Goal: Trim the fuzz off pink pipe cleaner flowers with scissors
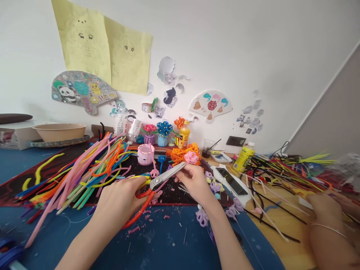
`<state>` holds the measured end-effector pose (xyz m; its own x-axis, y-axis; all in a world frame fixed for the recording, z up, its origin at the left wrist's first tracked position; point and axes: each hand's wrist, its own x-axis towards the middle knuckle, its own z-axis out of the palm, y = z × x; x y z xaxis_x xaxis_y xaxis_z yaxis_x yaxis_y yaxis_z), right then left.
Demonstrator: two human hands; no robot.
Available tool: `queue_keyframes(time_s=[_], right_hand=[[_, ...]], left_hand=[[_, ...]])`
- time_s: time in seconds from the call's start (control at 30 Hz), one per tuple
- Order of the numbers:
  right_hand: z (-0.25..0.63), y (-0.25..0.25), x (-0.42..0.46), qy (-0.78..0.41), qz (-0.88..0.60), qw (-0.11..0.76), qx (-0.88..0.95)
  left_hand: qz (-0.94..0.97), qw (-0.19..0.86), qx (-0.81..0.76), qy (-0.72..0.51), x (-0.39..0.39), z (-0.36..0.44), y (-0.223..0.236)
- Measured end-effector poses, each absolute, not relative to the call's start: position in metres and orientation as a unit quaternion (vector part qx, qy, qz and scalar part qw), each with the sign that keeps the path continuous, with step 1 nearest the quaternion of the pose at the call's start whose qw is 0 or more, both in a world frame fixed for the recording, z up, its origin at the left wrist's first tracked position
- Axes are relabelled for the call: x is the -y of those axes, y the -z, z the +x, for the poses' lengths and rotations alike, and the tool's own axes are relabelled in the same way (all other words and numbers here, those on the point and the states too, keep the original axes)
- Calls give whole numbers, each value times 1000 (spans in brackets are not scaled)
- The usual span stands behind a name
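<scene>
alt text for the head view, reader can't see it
Left hand holds orange-handled scissors, pointed toward a pink flower in the right hand. Colourful pipe cleaners lie heaped at left; craft flowers stand by the wall.

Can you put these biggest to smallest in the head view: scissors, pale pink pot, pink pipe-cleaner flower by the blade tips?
1. Scissors
2. Pale pink pot
3. Pink pipe-cleaner flower

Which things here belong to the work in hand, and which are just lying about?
In the work: orange-handled scissors, in the left hand; pink pipe-cleaner flower, in the right hand; probably the loose pipe cleaners.

Apparently lying about: smartphone; yellow-labelled bottle; beige bowl.
</scene>
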<state>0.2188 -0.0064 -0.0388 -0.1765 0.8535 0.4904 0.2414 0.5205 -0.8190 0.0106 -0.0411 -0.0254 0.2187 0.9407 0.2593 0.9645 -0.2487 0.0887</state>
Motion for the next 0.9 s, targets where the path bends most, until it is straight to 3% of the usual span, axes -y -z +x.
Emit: queue_keyframes(time_s=[0.9], right_hand=[[221,40,5,-298,-388,499,715]], left_hand=[[-776,51,620,102,37,8,28]])
